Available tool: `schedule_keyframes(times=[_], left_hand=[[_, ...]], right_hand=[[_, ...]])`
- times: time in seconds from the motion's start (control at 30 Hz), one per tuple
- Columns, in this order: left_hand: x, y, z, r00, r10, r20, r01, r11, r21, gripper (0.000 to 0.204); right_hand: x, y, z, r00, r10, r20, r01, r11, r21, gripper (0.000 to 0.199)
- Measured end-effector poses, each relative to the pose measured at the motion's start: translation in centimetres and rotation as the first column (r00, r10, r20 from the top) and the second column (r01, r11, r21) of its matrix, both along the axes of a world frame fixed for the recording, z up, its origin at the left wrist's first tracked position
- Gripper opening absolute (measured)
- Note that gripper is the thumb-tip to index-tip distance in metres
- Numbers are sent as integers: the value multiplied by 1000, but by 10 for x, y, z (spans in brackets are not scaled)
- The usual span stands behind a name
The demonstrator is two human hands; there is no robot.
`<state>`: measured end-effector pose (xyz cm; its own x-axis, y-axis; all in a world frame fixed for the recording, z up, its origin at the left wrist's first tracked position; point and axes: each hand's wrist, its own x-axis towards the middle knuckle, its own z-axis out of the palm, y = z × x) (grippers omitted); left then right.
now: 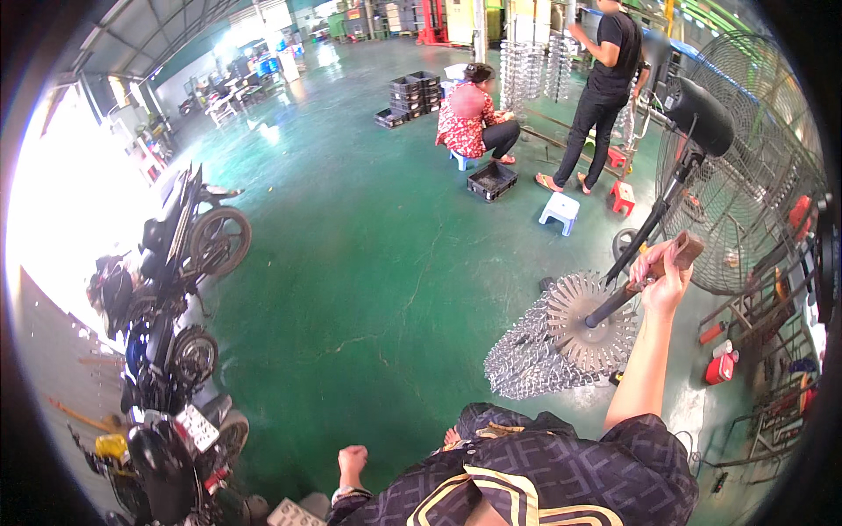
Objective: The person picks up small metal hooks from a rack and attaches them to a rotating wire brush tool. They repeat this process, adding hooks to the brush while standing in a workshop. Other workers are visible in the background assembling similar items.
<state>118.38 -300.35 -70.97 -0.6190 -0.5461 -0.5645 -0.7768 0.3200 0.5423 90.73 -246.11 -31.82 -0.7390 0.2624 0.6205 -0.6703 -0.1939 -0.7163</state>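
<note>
Nearest, we noted our left hand (353, 459) low in the view, curled into a loose fist beside the dark patterned clothing (544, 478), holding nothing that we could make out and touching no object. Our right hand (660, 273) was raised at the right, fingers wrapped tightly around the wooden handle (680, 252) of a dark rod (611, 304). The rod ran down and leftward from the grip into the centre of a round metal disc rack (589, 320), which was ringed with small silver parts like teeth. Under and to the left of the disc hung a dense skirt of the same silver parts (526, 359), reaching the green floor (368, 263). Just beside the disc, to the right, stood a large pedestal fan (745, 167) with a wire guard; a red container (721, 366) lay near its base. At the left edge, well apart from our hands, several parked motorcycles (175, 289) stood in a row. Farther off, a white stool (560, 211) and a red stool (622, 196) sat on the floor, with a black crate (491, 181) near a seated person (472, 118) and a standing person (605, 88). Stacked black crates (410, 95) lay beyond them.
</note>
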Motion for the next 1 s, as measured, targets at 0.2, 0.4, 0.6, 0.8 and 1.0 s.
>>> schedule_keyframes(times=[0.2,0.4,0.6,0.8,1.0], left_hand=[[-210,-44,18,948,2,-319,6,1000,24,14],[-301,-36,-23,966,-196,-167,205,978,36,13],[-354,-35,-82,980,-193,51,183,969,167,20],[-493,-69,-97,971,-238,35,229,958,171,20],[-683,-132,-89,937,-345,-52,349,924,156,19]], right_hand=[[-125,-39,-1,1000,-3,-26,2,999,-52,24],[-247,-55,2,996,-52,-69,51,999,-20,24],[-358,-66,11,990,-132,-54,131,991,-14,24],[-464,-74,2,960,-276,-40,277,961,23,28],[-557,-82,-3,938,-346,-36,346,938,-11,27]])
